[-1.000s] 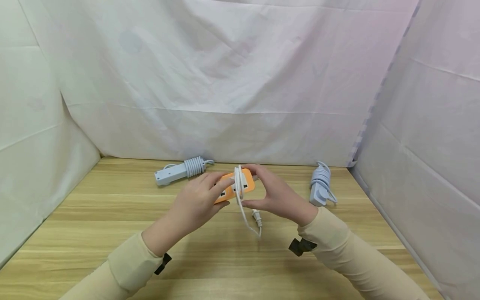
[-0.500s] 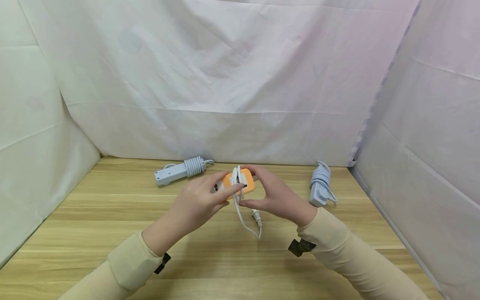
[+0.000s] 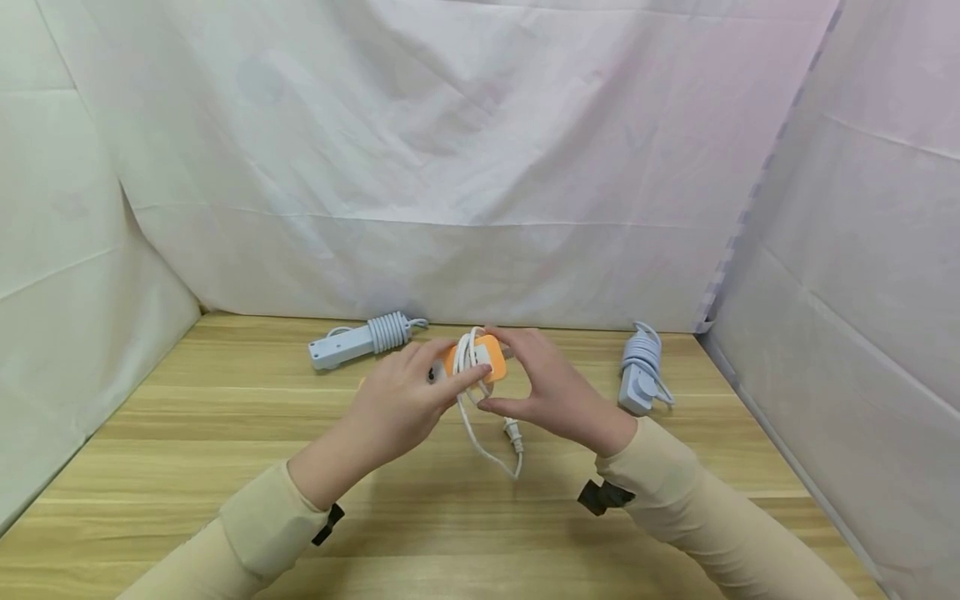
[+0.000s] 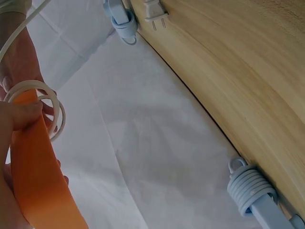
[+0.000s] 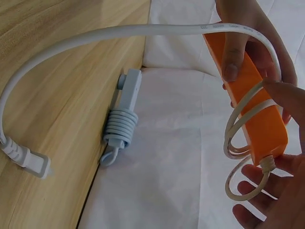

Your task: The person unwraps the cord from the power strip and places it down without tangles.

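Observation:
An orange power strip (image 3: 492, 358) with white sockets is held above the table between both hands. My left hand (image 3: 397, 396) grips its body, and the thumb (image 5: 231, 71) lies along one side. Loose loops of white cord (image 5: 236, 126) ring the strip's right part. At that end, my right hand (image 3: 558, 387) holds the cord with curved fingers; its thumb touches the loops, and some lower fingers are spread in the right wrist view. A length of cord hangs down to the white two-pin plug (image 3: 513, 435), below the hands. The left palm hides much of the strip.
At the back left of the wooden table (image 3: 225, 450) lies a pale blue power strip (image 3: 352, 343) with its cord wound tightly. Another pale blue wound strip (image 3: 641, 371) lies at the right, near the right forearm. White cloth (image 3: 420, 167) encloses the back and sides.
The cord loops have spread and shifted left on the strip, looking looser. My left thumb has moved right and down across the sockets. Both arms stay nearly in place.

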